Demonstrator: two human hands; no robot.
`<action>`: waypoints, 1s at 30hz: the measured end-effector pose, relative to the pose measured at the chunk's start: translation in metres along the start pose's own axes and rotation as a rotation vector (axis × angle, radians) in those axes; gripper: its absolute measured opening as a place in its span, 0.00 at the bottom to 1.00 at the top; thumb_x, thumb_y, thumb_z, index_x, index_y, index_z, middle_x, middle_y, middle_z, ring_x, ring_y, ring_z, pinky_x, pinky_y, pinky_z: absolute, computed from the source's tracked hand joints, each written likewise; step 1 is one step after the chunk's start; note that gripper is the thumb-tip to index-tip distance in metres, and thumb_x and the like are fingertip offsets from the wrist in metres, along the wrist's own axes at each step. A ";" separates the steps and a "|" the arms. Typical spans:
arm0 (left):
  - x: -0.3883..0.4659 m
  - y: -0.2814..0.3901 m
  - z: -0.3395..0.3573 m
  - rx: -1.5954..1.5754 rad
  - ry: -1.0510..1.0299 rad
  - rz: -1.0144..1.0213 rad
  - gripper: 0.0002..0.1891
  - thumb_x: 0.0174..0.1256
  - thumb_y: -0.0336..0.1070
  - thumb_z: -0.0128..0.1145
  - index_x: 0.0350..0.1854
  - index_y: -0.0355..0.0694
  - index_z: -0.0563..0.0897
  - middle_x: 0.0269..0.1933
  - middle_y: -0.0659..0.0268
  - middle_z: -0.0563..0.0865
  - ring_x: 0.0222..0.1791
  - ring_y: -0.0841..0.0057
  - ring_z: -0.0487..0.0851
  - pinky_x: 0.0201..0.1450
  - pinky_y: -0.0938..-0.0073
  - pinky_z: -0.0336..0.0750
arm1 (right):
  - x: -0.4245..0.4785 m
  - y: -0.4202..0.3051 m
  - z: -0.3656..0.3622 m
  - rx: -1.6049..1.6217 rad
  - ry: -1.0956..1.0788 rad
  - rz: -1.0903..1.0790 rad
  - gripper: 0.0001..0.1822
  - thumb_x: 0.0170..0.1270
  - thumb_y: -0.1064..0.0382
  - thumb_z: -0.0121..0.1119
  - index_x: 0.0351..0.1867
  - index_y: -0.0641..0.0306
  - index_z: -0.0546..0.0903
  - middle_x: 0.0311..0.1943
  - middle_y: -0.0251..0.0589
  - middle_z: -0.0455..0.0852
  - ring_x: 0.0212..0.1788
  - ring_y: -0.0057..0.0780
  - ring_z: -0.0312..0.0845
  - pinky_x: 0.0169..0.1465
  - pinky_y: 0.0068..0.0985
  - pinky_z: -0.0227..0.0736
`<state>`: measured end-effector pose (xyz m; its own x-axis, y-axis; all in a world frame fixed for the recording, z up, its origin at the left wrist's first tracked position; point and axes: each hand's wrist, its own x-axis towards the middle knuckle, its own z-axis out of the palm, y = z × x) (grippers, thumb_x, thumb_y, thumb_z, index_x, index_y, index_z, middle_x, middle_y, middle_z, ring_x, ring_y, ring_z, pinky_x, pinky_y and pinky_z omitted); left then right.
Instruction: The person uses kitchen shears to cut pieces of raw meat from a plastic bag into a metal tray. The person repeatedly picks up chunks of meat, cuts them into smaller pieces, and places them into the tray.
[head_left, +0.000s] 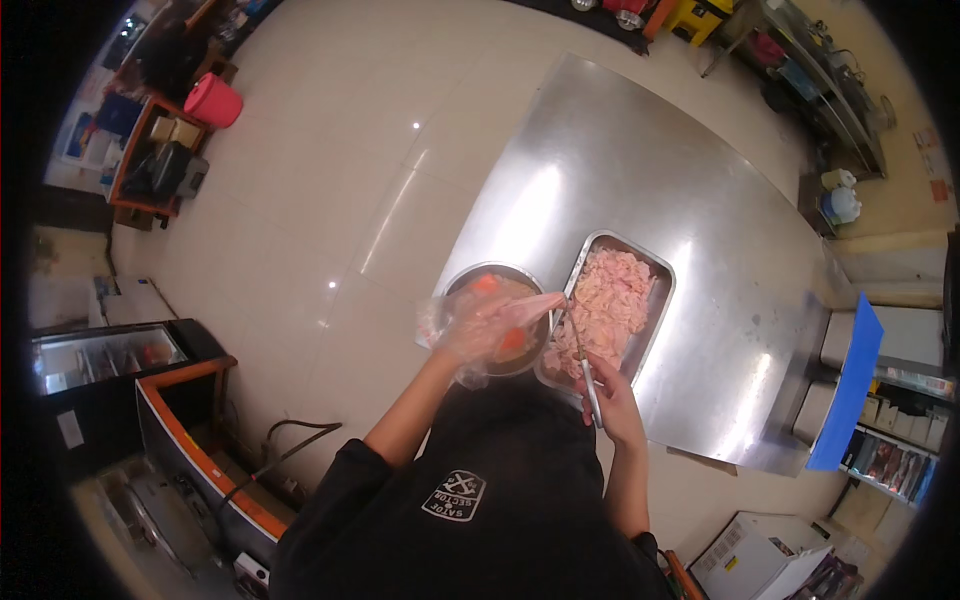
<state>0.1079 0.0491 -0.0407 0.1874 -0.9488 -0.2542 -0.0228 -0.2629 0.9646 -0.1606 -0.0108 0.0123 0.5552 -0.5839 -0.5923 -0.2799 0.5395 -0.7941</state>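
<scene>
My left hand (476, 322), in a loose clear plastic glove, grips a pale pink piece of raw meat (536, 304) stretched towards the right. Beneath it stands a round metal bowl (517, 369) with liquid and orange-red pieces inside, partly hidden by the glove. My bare right hand (613, 397) is closed around the pale handle of a knife (590, 386). Its narrow blade reaches up to the right end of the meat. To the right of the bowl, a rectangular steel tray (664, 330) holds a heap of cut raw meat (611, 300). The blade passes over the tray's left side.
Both containers stand near the left front of a stainless-steel table (637, 165). A blue panel (847, 390) rises at the table's right end. Tiled floor (315, 165) lies to the left, with a red bucket (215, 100) and an orange-edged counter (180, 412) beyond.
</scene>
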 end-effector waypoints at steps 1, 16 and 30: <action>0.000 0.013 0.005 -0.114 0.005 -0.027 0.11 0.78 0.40 0.54 0.42 0.37 0.82 0.33 0.73 0.78 0.31 0.86 0.75 0.34 0.79 0.72 | 0.000 0.005 -0.003 0.008 0.019 0.000 0.28 0.70 0.69 0.60 0.71 0.66 0.70 0.38 0.37 0.81 0.21 0.17 0.72 0.21 0.19 0.71; 0.064 0.023 0.059 -0.411 0.005 -0.110 0.13 0.79 0.42 0.54 0.52 0.38 0.77 0.48 0.70 0.79 0.49 0.83 0.76 0.49 0.78 0.75 | -0.024 0.035 -0.009 0.126 0.228 -0.029 0.28 0.72 0.70 0.59 0.72 0.67 0.68 0.45 0.43 0.85 0.20 0.19 0.75 0.20 0.20 0.70; 0.112 0.142 0.125 0.045 0.004 0.356 0.17 0.82 0.46 0.47 0.36 0.39 0.75 0.30 0.73 0.75 0.32 0.87 0.71 0.35 0.81 0.70 | 0.002 0.057 0.046 0.970 -0.099 -0.300 0.25 0.74 0.42 0.57 0.59 0.56 0.71 0.35 0.31 0.74 0.37 0.22 0.73 0.40 0.27 0.70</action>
<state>0.0031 -0.1168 0.0593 0.1640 -0.9816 0.0979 -0.1311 0.0767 0.9884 -0.1392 0.0473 -0.0280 0.5730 -0.7464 -0.3384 0.6118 0.6643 -0.4295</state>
